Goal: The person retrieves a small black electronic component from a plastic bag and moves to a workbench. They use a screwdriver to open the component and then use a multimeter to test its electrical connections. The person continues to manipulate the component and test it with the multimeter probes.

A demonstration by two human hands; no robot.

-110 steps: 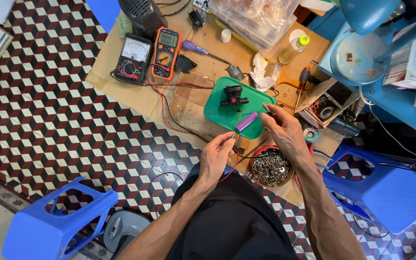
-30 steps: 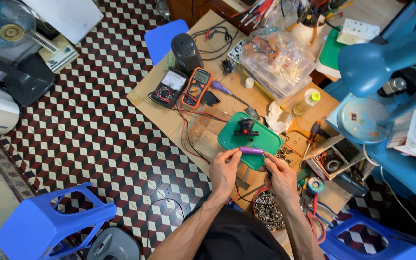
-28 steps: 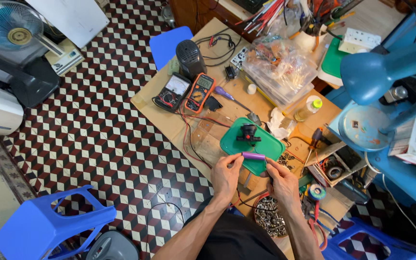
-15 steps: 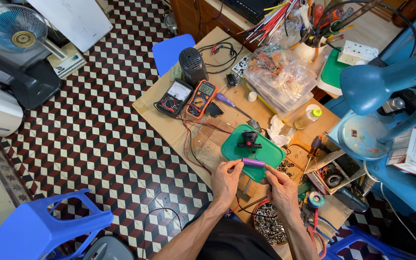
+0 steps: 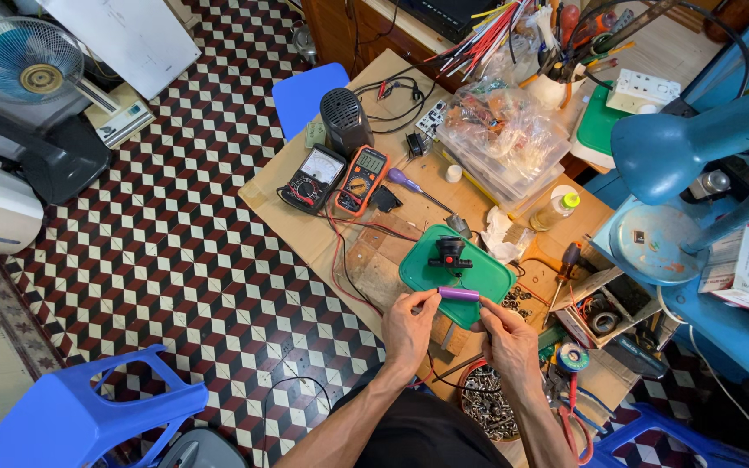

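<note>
1. Over the near edge of the green tray (image 5: 487, 276), both hands meet on a slim purple cylinder (image 5: 459, 294), which lies level between them, just clear of the tray's surface.
2. Closed round the cylinder's left end, the left hand (image 5: 409, 329) pinches it with thumb and forefinger, the other fingers curled under.
3. Closed likewise on the right end, the right hand (image 5: 506, 340) grips with its fingertips; held by both ends like this, the cylinder's middle is left bare and easy to look at.
4. A small black part (image 5: 450, 253) stands on the tray beyond the cylinder, apart from it; what it is I cannot tell at this size (possibly a lamp head or holder).
5. Farther up the cardboard-covered bench (image 5: 305, 234) sit a black analogue meter (image 5: 313, 179) and an orange digital multimeter (image 5: 361, 178) side by side, with red and black leads trailing toward the tray, within reach of the hands.
6. A purple-handled screwdriver (image 5: 413, 185) lies just right of the meters, and a clear box of bagged parts (image 5: 500, 143) sits behind it.
7. Near the right hand, a round tin of screws (image 5: 487, 407) rests low at the bench's edge.
8. At the right a blue desk lamp (image 5: 695, 156) arches over the bench.
9. Round about, the floor (image 5: 175, 260) is tiled in a red, black and white cube pattern, with a blue plastic stool (image 5: 88, 412) at lower left and a fan (image 5: 28, 74) at upper left.
</note>
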